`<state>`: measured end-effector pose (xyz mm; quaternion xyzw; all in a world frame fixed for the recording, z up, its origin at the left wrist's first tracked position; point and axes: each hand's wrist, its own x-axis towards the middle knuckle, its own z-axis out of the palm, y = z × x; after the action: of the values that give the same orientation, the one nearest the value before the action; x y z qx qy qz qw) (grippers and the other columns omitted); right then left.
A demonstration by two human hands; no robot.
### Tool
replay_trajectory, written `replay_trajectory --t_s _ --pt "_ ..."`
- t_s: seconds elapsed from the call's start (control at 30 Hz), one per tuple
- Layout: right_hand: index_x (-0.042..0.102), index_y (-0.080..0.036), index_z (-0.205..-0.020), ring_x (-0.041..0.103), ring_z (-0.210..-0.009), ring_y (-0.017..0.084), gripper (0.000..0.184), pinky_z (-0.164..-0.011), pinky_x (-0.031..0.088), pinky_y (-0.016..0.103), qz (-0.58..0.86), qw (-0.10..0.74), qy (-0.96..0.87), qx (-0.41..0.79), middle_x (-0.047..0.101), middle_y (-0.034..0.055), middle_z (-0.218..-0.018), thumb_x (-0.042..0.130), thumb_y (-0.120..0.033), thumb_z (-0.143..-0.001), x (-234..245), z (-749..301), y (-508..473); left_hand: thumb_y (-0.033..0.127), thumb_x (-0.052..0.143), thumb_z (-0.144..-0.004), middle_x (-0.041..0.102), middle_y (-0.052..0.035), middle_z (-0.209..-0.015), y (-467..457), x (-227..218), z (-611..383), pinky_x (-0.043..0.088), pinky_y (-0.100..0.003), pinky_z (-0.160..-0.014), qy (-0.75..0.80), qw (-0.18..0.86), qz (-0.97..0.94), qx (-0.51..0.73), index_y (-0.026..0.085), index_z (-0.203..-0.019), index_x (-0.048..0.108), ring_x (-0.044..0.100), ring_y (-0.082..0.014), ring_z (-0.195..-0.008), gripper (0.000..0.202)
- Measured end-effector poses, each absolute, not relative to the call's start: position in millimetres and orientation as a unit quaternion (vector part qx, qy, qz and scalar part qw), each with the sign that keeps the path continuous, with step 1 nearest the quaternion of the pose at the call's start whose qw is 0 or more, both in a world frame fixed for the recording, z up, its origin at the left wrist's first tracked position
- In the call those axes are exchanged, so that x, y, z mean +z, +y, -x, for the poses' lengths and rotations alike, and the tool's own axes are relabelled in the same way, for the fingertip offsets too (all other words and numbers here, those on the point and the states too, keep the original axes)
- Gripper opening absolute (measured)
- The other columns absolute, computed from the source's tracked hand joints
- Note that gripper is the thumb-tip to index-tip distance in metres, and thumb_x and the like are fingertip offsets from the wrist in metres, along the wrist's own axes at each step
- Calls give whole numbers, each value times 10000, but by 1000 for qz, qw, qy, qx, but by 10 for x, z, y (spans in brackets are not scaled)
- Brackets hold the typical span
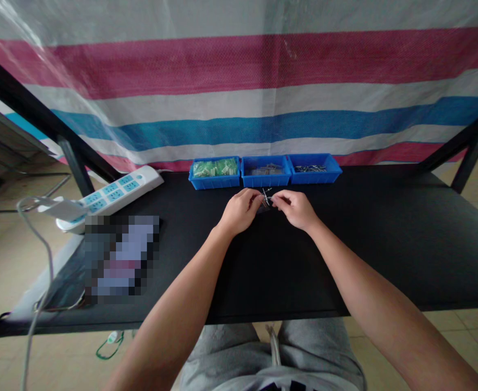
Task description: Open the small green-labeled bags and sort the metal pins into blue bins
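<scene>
Just in front of the blue bins, my two hands meet over the black table. My left hand (242,210) is closed, thumb and fingers pinching one side of a small clear plastic bag (264,207). My right hand (296,208) pinches at the bag's other side, near its opening. Several thin silvery metal pins (266,195) show between the fingertips, some sticking up out of the bag. Their exact kind is too small to tell. The fingers partly hide the bag.
Three blue bins stand in a row: green-and-clear packets in the left bin (214,184), small brownish packets in the middle bin (265,180), thin metal pieces in the right bin (315,177). A white power strip (112,196) and a blurred-out flat object (125,255) lie left on the black table (402,233).
</scene>
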<state>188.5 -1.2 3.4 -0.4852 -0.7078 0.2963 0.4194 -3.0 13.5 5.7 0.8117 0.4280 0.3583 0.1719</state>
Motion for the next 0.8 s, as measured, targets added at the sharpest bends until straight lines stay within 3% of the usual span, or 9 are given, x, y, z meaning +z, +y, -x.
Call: replay_trajectory --t_s 0.1,0.3,0.57,0.7,0.8 --pt "691 -164 -797 626 -682 172 279 -650 448 291 472 437 -704 302 711 52 -755 571 -406 -864 28 -1878 -13 321 408 -971 646 -54 -795 143 49 36 446 -265 -694 420 172 -826 336 152 -847 646 590 -151 -733 317" --pt "688 -169 -974 634 -691 170 291 -661 481 306 454 481 -639 392 716 49 -786 686 -370 -765 -15 -1863 -10 284 423 -957 648 -55 -797 173 27 53 442 -266 -681 421 164 -830 328 154 -834 639 592 -158 -728 280" --pt "687 -167 -807 571 -606 137 202 -573 450 279 437 508 -595 445 685 37 -722 685 -354 -730 6 -1870 -4 315 428 -961 660 -60 -832 143 57 36 456 -274 -707 423 182 -826 324 151 -892 660 609 -166 -766 293" --pt "682 -168 -825 580 -634 149 215 -587 464 289 463 539 -581 397 690 50 -762 671 -362 -732 -10 -1916 42 349 419 -968 669 -66 -911 144 61 47 472 -285 -786 433 174 -808 361 161 -994 662 624 -173 -859 308" --pt "680 -173 -919 613 -743 183 242 -651 498 320 509 567 -582 285 710 80 -881 642 -339 -747 -45 -2026 118 354 422 -965 668 -69 -929 163 41 59 480 -296 -794 449 163 -798 367 162 -1012 656 624 -179 -868 306"
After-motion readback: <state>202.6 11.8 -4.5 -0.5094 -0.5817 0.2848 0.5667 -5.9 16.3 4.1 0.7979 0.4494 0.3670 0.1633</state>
